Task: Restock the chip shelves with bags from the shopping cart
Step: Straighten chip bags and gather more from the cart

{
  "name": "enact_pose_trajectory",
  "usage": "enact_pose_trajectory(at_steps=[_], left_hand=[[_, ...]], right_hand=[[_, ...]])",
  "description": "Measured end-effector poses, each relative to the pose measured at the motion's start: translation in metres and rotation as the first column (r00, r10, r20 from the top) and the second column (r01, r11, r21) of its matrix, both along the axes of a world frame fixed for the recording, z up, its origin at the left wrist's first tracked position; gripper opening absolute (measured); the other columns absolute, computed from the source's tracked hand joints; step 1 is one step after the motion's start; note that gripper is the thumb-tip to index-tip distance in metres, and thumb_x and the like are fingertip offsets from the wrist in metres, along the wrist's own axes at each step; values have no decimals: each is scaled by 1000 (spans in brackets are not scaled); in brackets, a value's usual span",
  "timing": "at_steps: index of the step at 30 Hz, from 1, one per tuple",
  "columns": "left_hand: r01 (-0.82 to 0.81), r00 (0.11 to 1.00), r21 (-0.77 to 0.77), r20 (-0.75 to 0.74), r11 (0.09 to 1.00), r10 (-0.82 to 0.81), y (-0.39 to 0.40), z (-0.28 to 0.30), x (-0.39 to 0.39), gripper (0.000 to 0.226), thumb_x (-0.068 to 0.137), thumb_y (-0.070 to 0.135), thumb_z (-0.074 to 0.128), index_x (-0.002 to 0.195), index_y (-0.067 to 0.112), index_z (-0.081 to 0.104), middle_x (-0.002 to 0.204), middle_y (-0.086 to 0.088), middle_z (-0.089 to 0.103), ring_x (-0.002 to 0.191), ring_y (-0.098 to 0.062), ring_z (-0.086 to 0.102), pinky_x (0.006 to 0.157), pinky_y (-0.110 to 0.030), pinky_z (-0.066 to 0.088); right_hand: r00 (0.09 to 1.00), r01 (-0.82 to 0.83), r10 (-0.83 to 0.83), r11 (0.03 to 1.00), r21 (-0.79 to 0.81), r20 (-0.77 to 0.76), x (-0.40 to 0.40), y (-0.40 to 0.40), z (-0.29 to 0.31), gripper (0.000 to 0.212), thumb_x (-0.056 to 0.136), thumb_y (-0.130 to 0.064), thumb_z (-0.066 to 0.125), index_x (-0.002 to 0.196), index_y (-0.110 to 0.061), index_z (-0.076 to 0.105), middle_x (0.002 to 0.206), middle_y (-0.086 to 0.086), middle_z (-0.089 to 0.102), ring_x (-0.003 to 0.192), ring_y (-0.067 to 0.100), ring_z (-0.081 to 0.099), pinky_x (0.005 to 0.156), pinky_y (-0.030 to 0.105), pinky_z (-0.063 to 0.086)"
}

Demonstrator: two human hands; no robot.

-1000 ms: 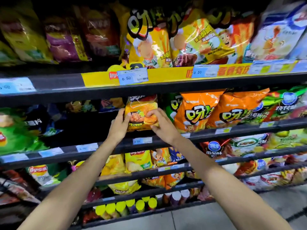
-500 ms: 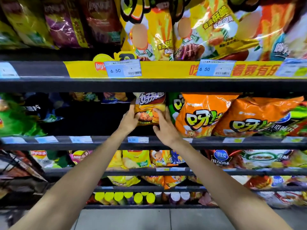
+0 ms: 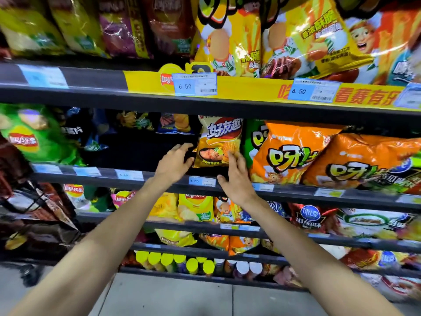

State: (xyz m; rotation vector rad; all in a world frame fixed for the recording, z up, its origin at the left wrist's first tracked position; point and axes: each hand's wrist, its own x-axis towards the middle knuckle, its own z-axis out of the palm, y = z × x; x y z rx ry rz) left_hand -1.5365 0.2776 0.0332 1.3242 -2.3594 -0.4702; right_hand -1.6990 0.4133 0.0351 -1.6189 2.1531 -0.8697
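Observation:
A small golden-yellow chip bag (image 3: pixel 219 142) stands upright on the second shelf (image 3: pixel 159 179), just left of a green bag and big orange bags (image 3: pixel 293 153). My left hand (image 3: pixel 175 161) hovers at the bag's lower left with fingers spread, a small gap between them. My right hand (image 3: pixel 237 179) is at its lower right, fingers loose, the fingertips at the bag's bottom corner. Neither hand grips the bag. The shopping cart is out of view.
A dark gap in the stock (image 3: pixel 136 149) lies left of the yellow bag, with a green Lay's bag (image 3: pixel 34 135) further left. Large yellow bags (image 3: pixel 230 37) fill the shelf above. Lower shelves carry more bags and yellow-lidded cans (image 3: pixel 173 261). Grey floor tiles (image 3: pixel 170 297) lie below.
Both hands held the yellow bag and set it upright on the shelf. They have now let go and drawn back slightly, fingers opened. The view has moved closer.

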Motion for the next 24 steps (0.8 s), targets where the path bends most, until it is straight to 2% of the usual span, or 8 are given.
enact_pose_trajectory(at_steps=[5, 8, 12, 15, 17, 21, 24], left_hand=[[9, 995, -217, 99, 976, 13, 31, 14, 54, 41, 95, 27, 58, 136, 26, 51, 123, -3, 57, 113, -29, 55, 75, -48, 55], [10, 988, -241, 152, 970, 27, 51, 12, 106, 40, 94, 23, 59, 133, 22, 54, 118, -5, 58, 109, -31, 56, 73, -45, 52], [-90, 963, -240, 227, 967, 146, 78, 10, 194, 41, 93, 23, 60, 133, 21, 55, 127, -6, 58, 116, -34, 56, 80, -46, 53], [-172, 935, -235, 266, 957, 233, 103, 6, 268, 38, 91, 21, 62, 129, 20, 59, 125, -7, 62, 111, -34, 60, 79, -44, 52], [-227, 908, -252, 295, 941, 298, 124, 3, 319, 32, 87, 21, 65, 119, 20, 64, 112, -7, 66, 100, -35, 64, 72, -42, 52], [-341, 808, -288, 397, 895, 435, 164, -7, 414, 26, 74, 24, 74, 99, 18, 68, 88, -3, 67, 79, -32, 67, 50, -36, 50], [-397, 774, -309, 394, 864, 496, 198, -20, 481, 19, 75, 26, 73, 91, 19, 65, 80, 0, 63, 72, -29, 65, 46, -35, 50]], right_hand=[[991, -82, 80, 996, -17, -107, 31, 6, 10, 59, 98, -19, 56, 151, -14, 30, 150, 10, 31, 138, 30, 31, 113, 41, 32], [969, -165, 160, 986, -9, -186, 76, 9, 10, 48, 97, -18, 56, 142, -12, 41, 139, 10, 41, 127, 33, 40, 103, 41, 36], [909, -297, 297, 954, 46, -293, 157, 9, 9, 44, 98, -20, 53, 140, -13, 40, 134, 10, 40, 126, 31, 40, 100, 41, 38], [858, -393, 387, 918, 53, -337, 224, 10, 7, 43, 98, -22, 51, 139, -13, 40, 133, 10, 42, 125, 31, 41, 99, 40, 39], [822, -456, 449, 887, 68, -351, 272, 14, 4, 46, 99, -25, 49, 141, -12, 38, 136, 11, 42, 126, 32, 41, 102, 41, 38], [706, -582, 588, 799, 151, -394, 363, 21, -7, 39, 99, -28, 48, 135, -13, 42, 134, 8, 43, 126, 31, 41, 97, 41, 40], [592, -683, 667, 713, 157, -452, 429, 27, -14, 41, 99, -28, 49, 137, -13, 42, 133, 8, 46, 127, 31, 43, 98, 41, 42]])
